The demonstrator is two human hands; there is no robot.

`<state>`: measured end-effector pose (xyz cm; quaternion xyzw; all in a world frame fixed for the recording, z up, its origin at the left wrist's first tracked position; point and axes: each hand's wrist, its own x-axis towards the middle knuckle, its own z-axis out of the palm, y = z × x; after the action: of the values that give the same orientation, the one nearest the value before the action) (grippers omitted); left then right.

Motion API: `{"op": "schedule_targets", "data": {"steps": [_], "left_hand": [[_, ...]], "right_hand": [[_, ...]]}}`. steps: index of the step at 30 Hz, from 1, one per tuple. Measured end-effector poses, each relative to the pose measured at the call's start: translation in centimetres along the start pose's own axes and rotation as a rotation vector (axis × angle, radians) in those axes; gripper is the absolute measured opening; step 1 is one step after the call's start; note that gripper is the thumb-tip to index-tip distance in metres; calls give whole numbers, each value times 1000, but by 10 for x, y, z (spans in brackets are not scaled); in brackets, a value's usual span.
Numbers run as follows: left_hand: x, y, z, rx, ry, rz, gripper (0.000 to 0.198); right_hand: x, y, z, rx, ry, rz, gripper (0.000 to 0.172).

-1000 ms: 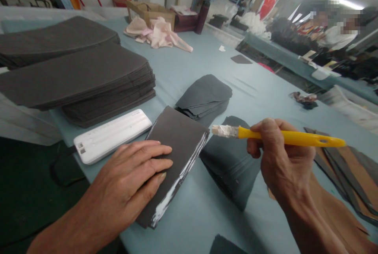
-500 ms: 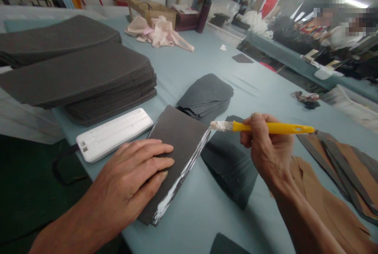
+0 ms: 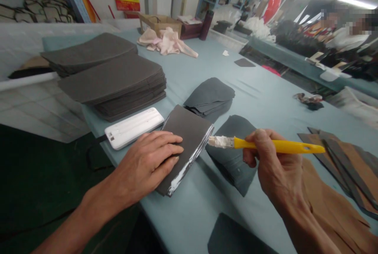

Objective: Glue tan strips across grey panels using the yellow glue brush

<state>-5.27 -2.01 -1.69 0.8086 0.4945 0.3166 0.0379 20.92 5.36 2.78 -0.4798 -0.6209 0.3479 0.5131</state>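
Dark sheet stack [image 3: 186, 135] lying with long axis running away from the body, left hand [image 3: 147, 163] nearer and pressing flat on top, right hand [image 3: 277, 171] apart, pinching yellow-handled brush [image 3: 279, 146] just beside the white-smeared edge.

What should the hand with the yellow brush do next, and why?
Probably the right hand should stroke the yellow-handled brush along the white-pasted edge of the stack of dark grey sheets. Its white-coated bristles sit right beside that edge, the paste there looks patchy, and the left hand is pressing the stack flat.
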Motion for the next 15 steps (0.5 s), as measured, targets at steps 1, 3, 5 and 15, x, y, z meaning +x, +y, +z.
{"op": "schedule_targets", "data": {"steps": [1, 3, 5, 15], "left_hand": [[0, 0, 0, -4, -3, 1, 26], [-1, 0, 0, -14, -3, 3, 26], [-2, 0, 1, -22, -4, 1, 27], [-4, -1, 4, -78, 12, -21, 27]], "right_hand": [[-7, -2, 2, 1, -18, 3, 44], [-19, -6, 5, 10, -43, 9, 44], [-30, -9, 9, 27, -72, 25, 43], [-62, -26, 21, 38, -226, 105, 49]]}}
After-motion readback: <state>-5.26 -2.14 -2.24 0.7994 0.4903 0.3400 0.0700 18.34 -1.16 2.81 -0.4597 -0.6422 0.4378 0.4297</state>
